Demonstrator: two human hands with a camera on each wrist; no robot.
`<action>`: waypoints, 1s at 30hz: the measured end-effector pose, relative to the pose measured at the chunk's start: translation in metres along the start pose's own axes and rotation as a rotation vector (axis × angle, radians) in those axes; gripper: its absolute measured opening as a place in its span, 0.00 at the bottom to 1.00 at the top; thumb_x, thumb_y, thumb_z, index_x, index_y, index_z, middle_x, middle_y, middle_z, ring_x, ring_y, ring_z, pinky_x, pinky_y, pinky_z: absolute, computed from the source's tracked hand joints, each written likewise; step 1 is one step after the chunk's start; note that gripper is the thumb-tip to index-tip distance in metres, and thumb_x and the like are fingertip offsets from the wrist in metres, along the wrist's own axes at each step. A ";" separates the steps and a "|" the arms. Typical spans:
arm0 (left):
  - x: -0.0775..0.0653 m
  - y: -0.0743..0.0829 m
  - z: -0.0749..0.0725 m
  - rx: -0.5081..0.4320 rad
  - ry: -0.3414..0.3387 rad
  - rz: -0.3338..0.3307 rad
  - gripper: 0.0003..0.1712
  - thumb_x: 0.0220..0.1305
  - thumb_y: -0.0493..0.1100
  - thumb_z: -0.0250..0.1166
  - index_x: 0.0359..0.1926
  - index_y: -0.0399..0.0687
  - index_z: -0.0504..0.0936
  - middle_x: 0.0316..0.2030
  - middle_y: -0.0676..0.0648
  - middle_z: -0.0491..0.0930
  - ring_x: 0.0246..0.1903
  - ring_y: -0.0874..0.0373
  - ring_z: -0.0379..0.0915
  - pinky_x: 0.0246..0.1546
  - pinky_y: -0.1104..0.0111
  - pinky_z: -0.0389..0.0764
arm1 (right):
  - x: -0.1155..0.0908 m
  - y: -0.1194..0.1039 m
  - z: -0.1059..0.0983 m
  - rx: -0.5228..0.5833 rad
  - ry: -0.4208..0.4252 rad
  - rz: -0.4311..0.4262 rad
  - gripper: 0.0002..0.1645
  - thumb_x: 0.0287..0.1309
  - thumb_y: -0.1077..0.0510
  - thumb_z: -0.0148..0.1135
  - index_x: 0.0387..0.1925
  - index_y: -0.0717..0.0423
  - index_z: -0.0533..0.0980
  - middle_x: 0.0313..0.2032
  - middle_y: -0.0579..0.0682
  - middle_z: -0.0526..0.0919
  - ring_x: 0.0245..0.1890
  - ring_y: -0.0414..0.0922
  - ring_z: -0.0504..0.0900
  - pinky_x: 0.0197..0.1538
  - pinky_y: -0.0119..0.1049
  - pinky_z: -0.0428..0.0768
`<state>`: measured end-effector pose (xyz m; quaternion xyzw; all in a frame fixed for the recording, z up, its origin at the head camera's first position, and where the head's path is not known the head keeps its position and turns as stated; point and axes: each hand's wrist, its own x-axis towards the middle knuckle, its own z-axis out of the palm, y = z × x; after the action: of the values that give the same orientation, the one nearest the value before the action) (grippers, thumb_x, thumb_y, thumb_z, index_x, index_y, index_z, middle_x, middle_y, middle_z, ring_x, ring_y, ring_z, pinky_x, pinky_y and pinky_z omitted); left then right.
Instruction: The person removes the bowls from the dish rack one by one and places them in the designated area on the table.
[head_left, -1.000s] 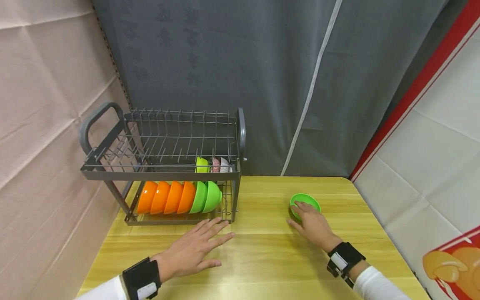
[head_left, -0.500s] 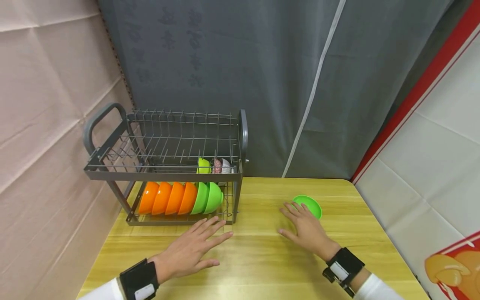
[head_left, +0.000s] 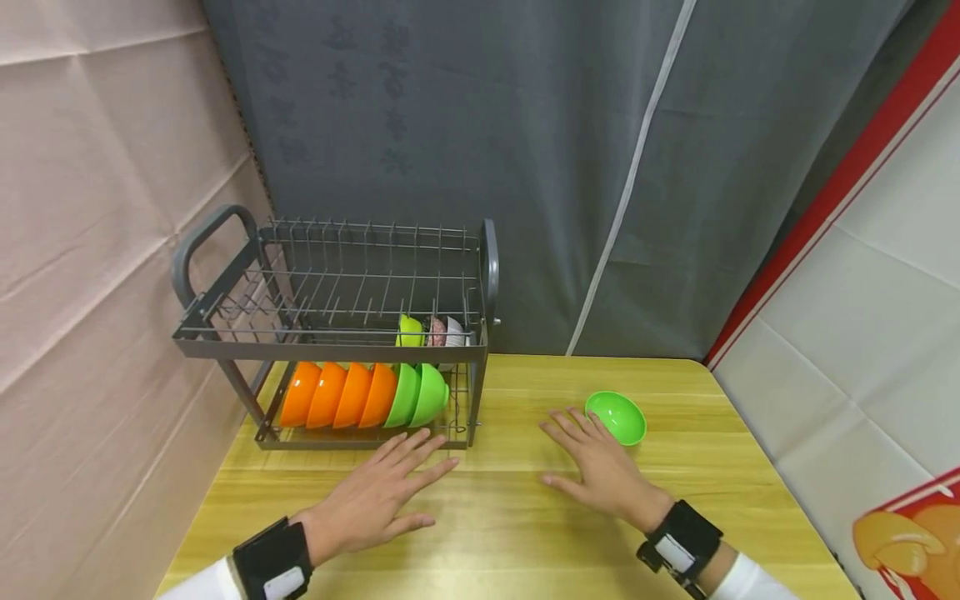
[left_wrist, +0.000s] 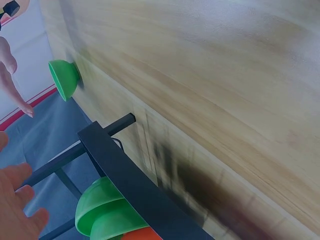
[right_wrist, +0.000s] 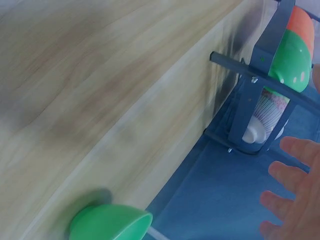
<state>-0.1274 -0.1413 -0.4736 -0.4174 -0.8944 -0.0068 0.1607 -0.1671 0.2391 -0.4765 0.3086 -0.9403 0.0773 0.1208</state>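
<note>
A small green bowl [head_left: 617,418] stands upright on the wooden table, right of the dish rack. My right hand [head_left: 600,468] hovers left of the bowl and in front of it, fingers spread, holding nothing; in the right wrist view the bowl [right_wrist: 110,223] is apart from those fingers. My left hand [head_left: 375,500] is spread flat above the table, in front of the rack, and holds nothing. The grey two-tier dish rack [head_left: 330,352] carries a row of tilted bowls on its lower tier: several orange bowls [head_left: 341,397], then two green bowls [head_left: 429,395] at the right end.
Behind the rack's upper front rail, a lime-green bowl [head_left: 409,331], a pinkish one and a white one [head_left: 454,332] show partly. A grey curtain [head_left: 555,167] hangs at the table's back edge. Pale cloth walls [head_left: 97,250] close off both sides.
My right hand has moved left and slightly towards me, off the green bowl, so more of the bowl shows. The left hand has barely shifted. The bowl stays on the table.
</note>
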 end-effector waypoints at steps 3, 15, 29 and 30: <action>-0.004 -0.003 0.000 -0.009 0.005 -0.013 0.42 0.71 0.74 0.45 0.78 0.63 0.60 0.78 0.45 0.58 0.75 0.45 0.59 0.82 0.62 0.33 | 0.002 -0.005 -0.001 -0.009 -0.001 -0.025 0.47 0.61 0.27 0.59 0.73 0.47 0.67 0.72 0.55 0.70 0.72 0.62 0.68 0.75 0.64 0.61; -0.013 -0.013 -0.004 -0.030 -0.014 -0.062 0.42 0.71 0.71 0.50 0.79 0.63 0.58 0.79 0.44 0.56 0.76 0.44 0.58 0.77 0.69 0.14 | 0.005 -0.024 -0.006 -0.016 -0.007 -0.100 0.48 0.63 0.23 0.51 0.75 0.45 0.64 0.75 0.53 0.67 0.74 0.60 0.65 0.76 0.62 0.61; -0.015 -0.018 -0.009 -0.037 -0.029 -0.101 0.42 0.71 0.72 0.49 0.79 0.64 0.57 0.78 0.44 0.57 0.76 0.43 0.57 0.74 0.47 0.63 | 0.013 -0.040 -0.003 -0.032 -0.009 -0.178 0.49 0.64 0.22 0.48 0.75 0.46 0.64 0.75 0.52 0.67 0.75 0.58 0.65 0.76 0.60 0.61; -0.015 -0.019 -0.008 -0.033 -0.022 -0.104 0.42 0.71 0.72 0.49 0.79 0.63 0.57 0.78 0.44 0.58 0.76 0.43 0.58 0.74 0.47 0.62 | 0.014 -0.042 -0.002 -0.027 -0.009 -0.184 0.49 0.64 0.22 0.49 0.75 0.46 0.64 0.75 0.52 0.67 0.75 0.58 0.65 0.76 0.60 0.61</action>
<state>-0.1300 -0.1659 -0.4677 -0.3732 -0.9162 -0.0255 0.1435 -0.1527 0.1986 -0.4674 0.3923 -0.9095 0.0518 0.1273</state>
